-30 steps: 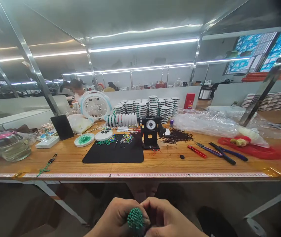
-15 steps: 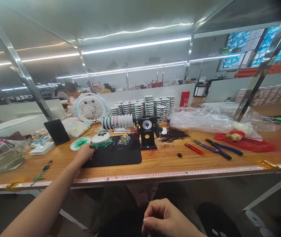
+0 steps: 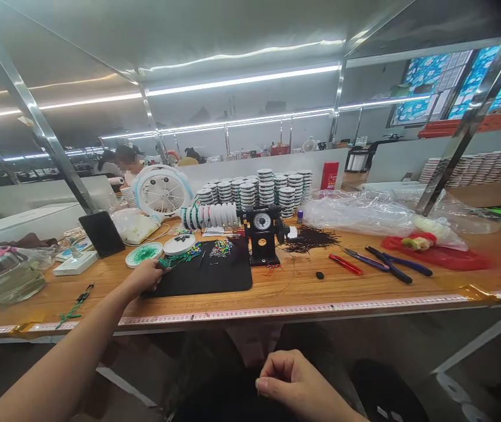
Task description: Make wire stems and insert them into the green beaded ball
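While the right hand (image 3: pixel 296 381) is held below the bench edge with fingertips pinched together, the left hand (image 3: pixel 142 276) is laid, fingers curled, against green beaded wires (image 3: pixel 177 260) on a black rectangular mat (image 3: pixel 228 280) atop the wooden bench (image 3: pixel 303 287); whether they are gripped cannot be told.

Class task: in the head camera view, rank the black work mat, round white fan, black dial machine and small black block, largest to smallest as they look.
First, the black work mat; next, the round white fan and black dial machine, too close to rank since the fan sits farther back; last, the small black block.
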Demonstrator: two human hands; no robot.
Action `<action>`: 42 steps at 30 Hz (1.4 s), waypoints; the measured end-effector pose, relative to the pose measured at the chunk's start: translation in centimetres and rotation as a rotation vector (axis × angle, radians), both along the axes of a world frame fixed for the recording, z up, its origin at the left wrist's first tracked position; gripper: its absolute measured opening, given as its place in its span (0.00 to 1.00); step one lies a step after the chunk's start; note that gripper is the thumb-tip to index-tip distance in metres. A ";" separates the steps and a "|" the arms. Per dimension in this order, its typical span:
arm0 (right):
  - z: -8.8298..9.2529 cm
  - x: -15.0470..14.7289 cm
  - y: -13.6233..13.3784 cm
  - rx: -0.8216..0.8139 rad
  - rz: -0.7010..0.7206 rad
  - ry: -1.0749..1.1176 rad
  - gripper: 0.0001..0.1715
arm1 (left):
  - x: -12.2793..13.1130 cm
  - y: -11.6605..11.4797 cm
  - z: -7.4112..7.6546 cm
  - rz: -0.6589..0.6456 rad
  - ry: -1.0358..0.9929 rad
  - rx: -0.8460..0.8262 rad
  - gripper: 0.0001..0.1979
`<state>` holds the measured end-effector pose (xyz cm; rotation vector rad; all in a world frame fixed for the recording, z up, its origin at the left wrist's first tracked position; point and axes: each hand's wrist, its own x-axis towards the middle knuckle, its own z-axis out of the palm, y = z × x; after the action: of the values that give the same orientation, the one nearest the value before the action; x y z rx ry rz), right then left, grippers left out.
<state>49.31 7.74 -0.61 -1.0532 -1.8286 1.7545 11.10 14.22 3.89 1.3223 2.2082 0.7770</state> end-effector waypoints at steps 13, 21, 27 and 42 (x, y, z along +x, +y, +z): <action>2.2 -0.7 0.3 0.002 -0.105 0.306 0.14 | 16.0 -10.8 -0.8 -0.194 -0.764 0.188 0.15; 2.5 -1.6 -1.3 -0.022 -0.125 0.391 0.11 | 21.7 -13.8 -3.7 -0.187 -1.240 0.108 0.16; 2.1 -1.7 -1.4 -0.010 -0.146 0.390 0.10 | 21.4 -13.9 -4.4 -0.158 -1.274 0.150 0.15; 2.0 -2.0 -1.4 -0.006 -0.168 0.367 0.10 | 21.2 -14.2 -5.2 -0.145 -1.133 0.176 0.14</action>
<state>47.31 6.36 1.42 -0.7968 -1.4688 1.7192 32.28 0.02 -1.28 0.7529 1.1465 1.2620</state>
